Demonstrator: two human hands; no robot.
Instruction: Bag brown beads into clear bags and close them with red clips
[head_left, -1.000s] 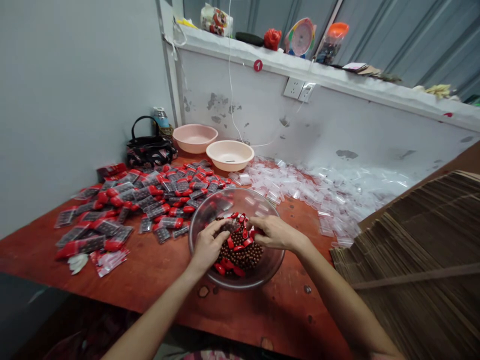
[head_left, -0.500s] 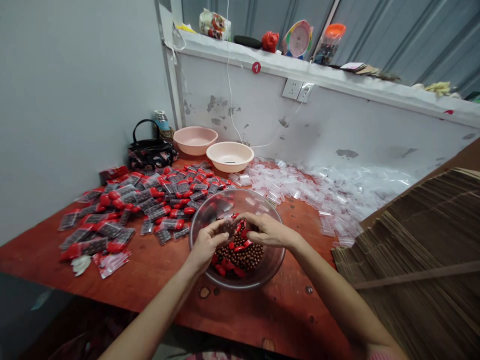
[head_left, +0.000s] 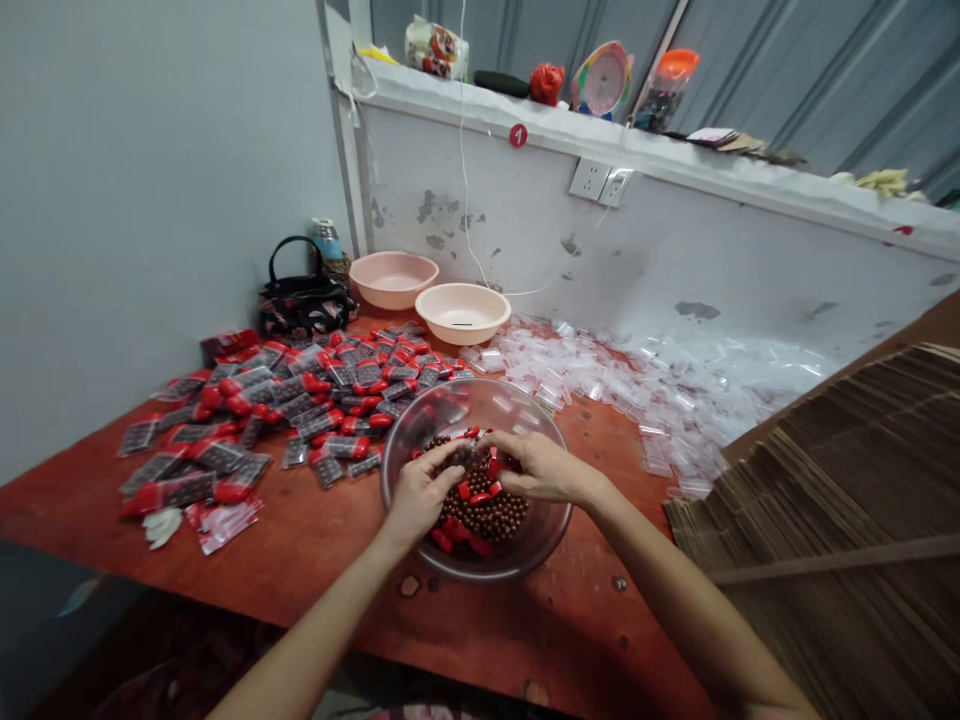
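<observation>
Over a clear plastic bowl (head_left: 551,530), my left hand (head_left: 420,495) pinches a small clear case of brown beads (head_left: 469,455) between thumb and fingers. My right hand (head_left: 544,468) is at the other end of that case, its index finger reaching to it and the other fingers curled. Whatever is between those fingers cannot be made out. Loose brown beads (head_left: 502,517) fill the bowl's bottom, with red caps (head_left: 480,497) lying among them. Left of the bowl is a heap of bead-filled cases with red caps (head_left: 307,395).
Empty clear cases (head_left: 600,375) spread at the back right. Two shallow basins, one pink (head_left: 394,275) and one cream (head_left: 461,318), stand behind the bowl beside a black handbag (head_left: 304,305). Stacked brown cardboard (head_left: 840,500) borders the right side. A cluttered shelf (head_left: 517,115) runs above.
The case has tilted lower between my hands. My right hand's thumb and index finger are further apart than before. The whole view has shifted slightly.
</observation>
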